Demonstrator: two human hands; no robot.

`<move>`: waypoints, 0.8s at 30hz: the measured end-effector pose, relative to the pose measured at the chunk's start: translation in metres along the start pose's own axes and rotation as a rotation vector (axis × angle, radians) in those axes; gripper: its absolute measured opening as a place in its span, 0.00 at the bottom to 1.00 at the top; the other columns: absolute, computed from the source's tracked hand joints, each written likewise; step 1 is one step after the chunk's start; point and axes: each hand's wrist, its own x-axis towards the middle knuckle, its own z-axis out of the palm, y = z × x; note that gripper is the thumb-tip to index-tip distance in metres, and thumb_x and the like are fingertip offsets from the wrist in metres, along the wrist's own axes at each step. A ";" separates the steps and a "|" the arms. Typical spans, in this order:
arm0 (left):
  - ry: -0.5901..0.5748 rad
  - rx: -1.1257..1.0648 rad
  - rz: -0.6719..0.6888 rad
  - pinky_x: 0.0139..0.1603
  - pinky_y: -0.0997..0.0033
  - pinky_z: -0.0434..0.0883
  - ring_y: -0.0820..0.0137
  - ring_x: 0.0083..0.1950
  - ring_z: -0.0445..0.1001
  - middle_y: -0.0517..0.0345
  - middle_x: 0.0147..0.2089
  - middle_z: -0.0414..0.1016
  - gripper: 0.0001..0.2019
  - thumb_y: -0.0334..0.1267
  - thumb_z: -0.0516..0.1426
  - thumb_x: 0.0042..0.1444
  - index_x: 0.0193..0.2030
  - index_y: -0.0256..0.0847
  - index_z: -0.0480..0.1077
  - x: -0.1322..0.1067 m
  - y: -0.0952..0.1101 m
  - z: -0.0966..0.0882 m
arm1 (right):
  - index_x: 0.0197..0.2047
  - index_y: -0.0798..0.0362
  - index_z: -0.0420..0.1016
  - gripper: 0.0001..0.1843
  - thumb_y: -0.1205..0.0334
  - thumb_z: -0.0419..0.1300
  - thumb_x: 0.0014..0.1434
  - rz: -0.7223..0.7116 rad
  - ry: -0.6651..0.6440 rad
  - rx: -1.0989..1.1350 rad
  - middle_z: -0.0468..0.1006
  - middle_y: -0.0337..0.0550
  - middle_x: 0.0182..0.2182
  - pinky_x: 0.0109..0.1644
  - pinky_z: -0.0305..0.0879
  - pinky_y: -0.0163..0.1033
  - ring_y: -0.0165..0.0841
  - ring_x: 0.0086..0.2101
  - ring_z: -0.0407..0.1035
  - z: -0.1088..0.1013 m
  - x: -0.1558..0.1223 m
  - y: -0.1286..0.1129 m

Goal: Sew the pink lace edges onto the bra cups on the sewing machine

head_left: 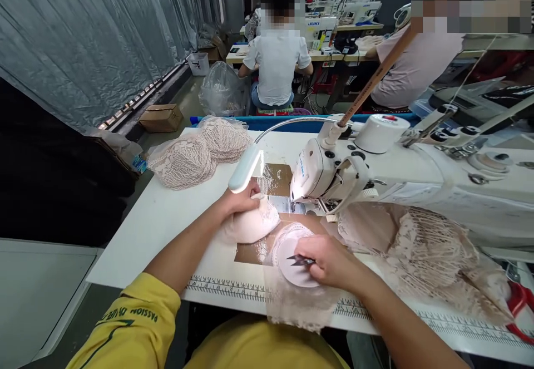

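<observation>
My left hand [242, 199] is closed on a pale pink padded cup [252, 225], pressing it down just left of the needle of the white sewing machine [329, 174]. My right hand [329, 260] is shut on small black thread snips [301, 260], resting on a second lace-edged cup [292, 246]. Lace fabric [298, 305] from that piece hangs over the table's front edge with its printed ruler [221, 286].
A pile of finished lace cups [196, 155] lies at the table's back left. More lace pieces [421, 252] are heaped under the machine arm at right. A gooseneck lamp [246, 167] hangs over the work. Two people sit at other machines behind; a cardboard box [161, 117] is on the floor.
</observation>
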 end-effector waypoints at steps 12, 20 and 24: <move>-0.175 -0.562 -0.047 0.28 0.77 0.59 0.76 0.28 0.61 0.63 0.27 0.63 0.13 0.46 0.59 0.52 0.29 0.37 0.66 -0.044 0.002 0.000 | 0.54 0.47 0.72 0.22 0.51 0.59 0.57 0.418 0.222 0.506 0.76 0.45 0.51 0.54 0.66 0.46 0.42 0.50 0.70 -0.010 0.021 0.002; -0.256 -0.635 -0.001 0.31 0.77 0.62 0.75 0.30 0.64 0.61 0.30 0.66 0.13 0.46 0.59 0.54 0.32 0.36 0.68 -0.047 0.001 0.000 | 0.53 0.53 0.73 0.23 0.61 0.62 0.53 0.287 0.336 0.591 0.77 0.48 0.50 0.56 0.65 0.47 0.42 0.49 0.71 0.007 0.059 -0.009; -0.269 -0.560 0.044 0.33 0.76 0.63 0.73 0.33 0.67 0.60 0.32 0.68 0.11 0.45 0.58 0.54 0.34 0.37 0.69 -0.047 -0.003 -0.002 | 0.45 0.54 0.77 0.14 0.60 0.59 0.55 0.283 0.302 0.644 0.80 0.43 0.39 0.45 0.68 0.41 0.39 0.40 0.72 0.008 0.056 -0.008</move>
